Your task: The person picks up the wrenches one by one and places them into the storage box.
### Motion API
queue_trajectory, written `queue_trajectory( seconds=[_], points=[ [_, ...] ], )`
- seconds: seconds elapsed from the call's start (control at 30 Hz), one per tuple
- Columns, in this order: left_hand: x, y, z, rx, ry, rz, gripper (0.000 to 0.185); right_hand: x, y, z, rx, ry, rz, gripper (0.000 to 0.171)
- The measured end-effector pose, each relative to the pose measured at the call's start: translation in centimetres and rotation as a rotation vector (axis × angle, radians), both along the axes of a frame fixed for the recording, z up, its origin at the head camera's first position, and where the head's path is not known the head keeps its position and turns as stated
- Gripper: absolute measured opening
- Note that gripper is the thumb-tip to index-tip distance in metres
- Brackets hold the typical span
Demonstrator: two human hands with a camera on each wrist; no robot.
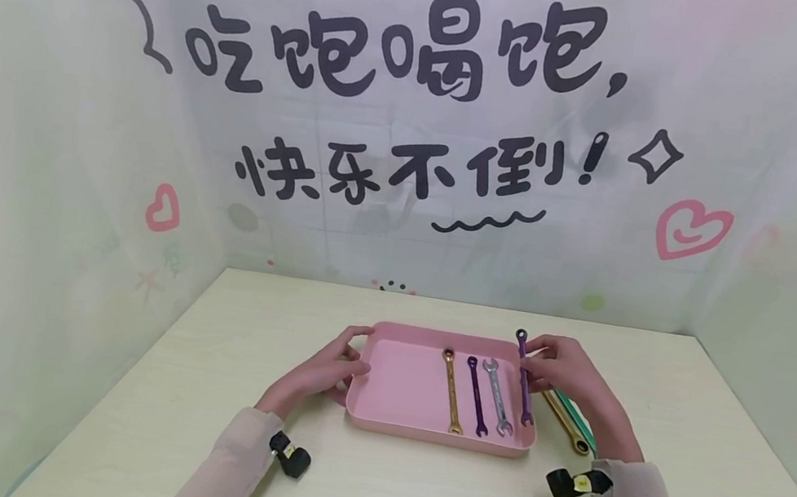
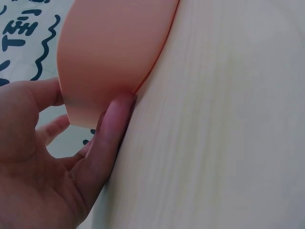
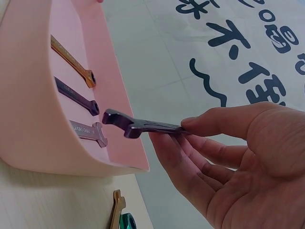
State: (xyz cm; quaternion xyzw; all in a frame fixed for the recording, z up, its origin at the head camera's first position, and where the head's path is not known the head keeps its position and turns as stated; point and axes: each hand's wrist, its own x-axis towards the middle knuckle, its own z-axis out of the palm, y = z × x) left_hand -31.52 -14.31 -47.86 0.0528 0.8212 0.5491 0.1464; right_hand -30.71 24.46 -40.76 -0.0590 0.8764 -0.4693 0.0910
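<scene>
Pinching a purple wrench with our right hand, thumb over fingers, above the pink tray's 3 o'clock rim | left hand spread, fingers pressing the tray's 9 o'clock wall | gold, dark purple, silver wrenches lie inside | gold wrench and green one on the table at 4 o'clock.

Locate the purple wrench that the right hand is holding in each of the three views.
Head: the purple wrench lies over the right rim of the pink tray, pinched by the right hand.
Left wrist: not in it; only the left hand against the tray wall.
Right wrist: centre, its open end over the tray's edge, pinched by the fingers.
Shared landmark: the pink tray.
</scene>
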Motion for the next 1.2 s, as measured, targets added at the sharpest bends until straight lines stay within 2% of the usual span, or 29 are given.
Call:
queue_trajectory(
  seconds=[0.8, 1.2],
  points=[
    [0.11, 0.12, 0.31, -0.004, -0.004, 0.005, 0.068, -0.09, 0.10, -0.36, -0.005, 0.006, 0.008, 0.034],
    [0.06, 0.04, 0.06, 0.003, 0.000, 0.001, 0.068, -0.22, 0.06, -0.63, -0.014, 0.005, 0.022, 0.036]
  ],
)
